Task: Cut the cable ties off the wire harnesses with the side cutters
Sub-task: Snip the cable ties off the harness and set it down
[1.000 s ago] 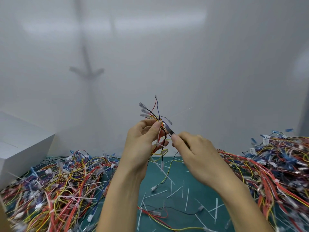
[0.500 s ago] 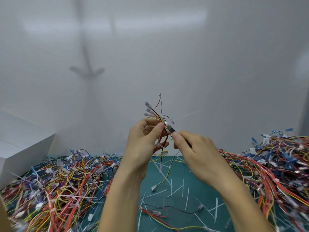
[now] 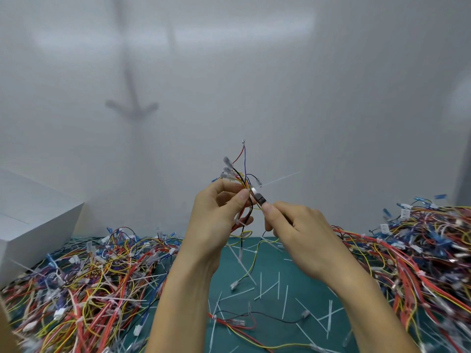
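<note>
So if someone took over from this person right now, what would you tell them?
Left hand holds one wire harness up above the green mat. Right hand grips the side cutters, tips at the harness beside a cable tie whose tail sticks out to the right. Done: cut ties litter the mat. To do: this tie, plus harnesses heaped in the left pile and right pile; which pile is finished I cannot tell.

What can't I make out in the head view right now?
Head view only.
Side cutters: handles hidden in the right hand.
Blades on the cable tie: too small, left hand gripping the wire harness partly covers them.
Right wire pile: blurred, cut by the frame edge.
</note>
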